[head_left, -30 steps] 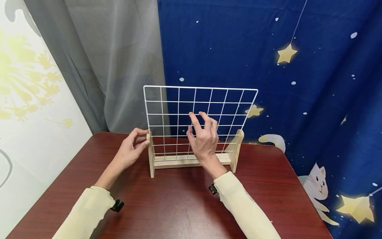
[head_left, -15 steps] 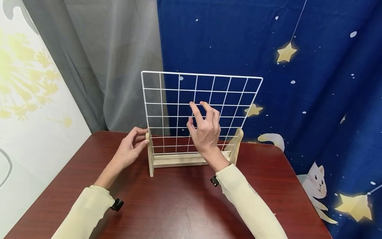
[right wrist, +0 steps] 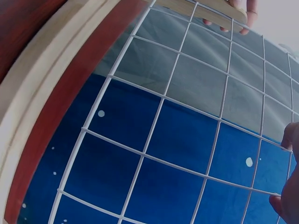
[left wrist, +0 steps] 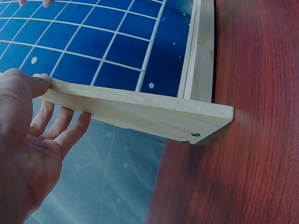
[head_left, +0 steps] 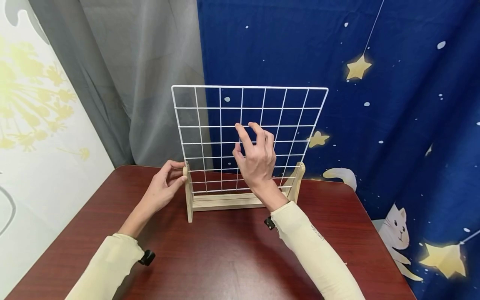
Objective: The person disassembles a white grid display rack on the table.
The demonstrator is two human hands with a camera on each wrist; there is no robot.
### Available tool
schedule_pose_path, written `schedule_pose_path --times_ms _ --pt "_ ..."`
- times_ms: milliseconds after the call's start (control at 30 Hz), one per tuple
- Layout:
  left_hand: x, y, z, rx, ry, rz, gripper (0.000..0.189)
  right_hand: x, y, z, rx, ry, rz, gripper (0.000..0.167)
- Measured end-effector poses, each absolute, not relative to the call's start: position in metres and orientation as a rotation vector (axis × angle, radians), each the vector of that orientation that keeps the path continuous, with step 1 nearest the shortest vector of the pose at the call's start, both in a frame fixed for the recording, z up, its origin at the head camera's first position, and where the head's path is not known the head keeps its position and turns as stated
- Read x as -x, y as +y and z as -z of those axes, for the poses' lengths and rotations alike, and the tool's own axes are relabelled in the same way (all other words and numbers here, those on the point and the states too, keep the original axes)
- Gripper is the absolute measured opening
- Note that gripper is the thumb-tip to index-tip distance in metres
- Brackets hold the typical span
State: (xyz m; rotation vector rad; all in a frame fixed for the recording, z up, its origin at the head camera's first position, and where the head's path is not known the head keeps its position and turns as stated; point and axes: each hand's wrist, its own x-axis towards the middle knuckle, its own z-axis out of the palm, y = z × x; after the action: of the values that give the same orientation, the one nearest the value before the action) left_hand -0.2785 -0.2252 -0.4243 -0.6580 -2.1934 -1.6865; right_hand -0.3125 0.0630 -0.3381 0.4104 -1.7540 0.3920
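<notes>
A white wire grid panel (head_left: 250,87) stands upright in a pale wooden stand (head_left: 225,203). My right hand (head_left: 258,162) grips it near the middle, fingertips and thumb bent onto the wires. In the right wrist view, a gap shows between the panel's bottom wire (right wrist: 97,102) and the stand's crossbar (right wrist: 51,60). My left hand (head_left: 165,187) pinches the top of the stand's left side piece (left wrist: 140,109), thumb on the near face and fingers behind. Two metal screw heads show low on that piece. My right forearm hides the crossbar's right end.
The stand rests on a dark red wooden table (head_left: 225,258), toward its back edge. Behind hang a grey curtain (head_left: 165,83) and a blue one (head_left: 285,46) with stars. A white patterned surface (head_left: 33,166) borders the left side.
The grid panel has risen with my right hand, its bottom wire moving up away from the crossbar. My left hand has stayed on the side piece.
</notes>
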Motion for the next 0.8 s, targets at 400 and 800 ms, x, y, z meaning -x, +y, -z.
schedule_pose_path --times_ms 400,800 --pt "0.279 -0.225 0.423 0.657 -2.199 1.677 0.036 0.315 0.065 0.310 -0.425 -1.722 -0.378 0.049" --pt "0.277 -0.223 0.423 0.634 -2.205 1.673 0.036 0.319 0.064 0.284 -0.449 -1.705 -0.371 0.051"
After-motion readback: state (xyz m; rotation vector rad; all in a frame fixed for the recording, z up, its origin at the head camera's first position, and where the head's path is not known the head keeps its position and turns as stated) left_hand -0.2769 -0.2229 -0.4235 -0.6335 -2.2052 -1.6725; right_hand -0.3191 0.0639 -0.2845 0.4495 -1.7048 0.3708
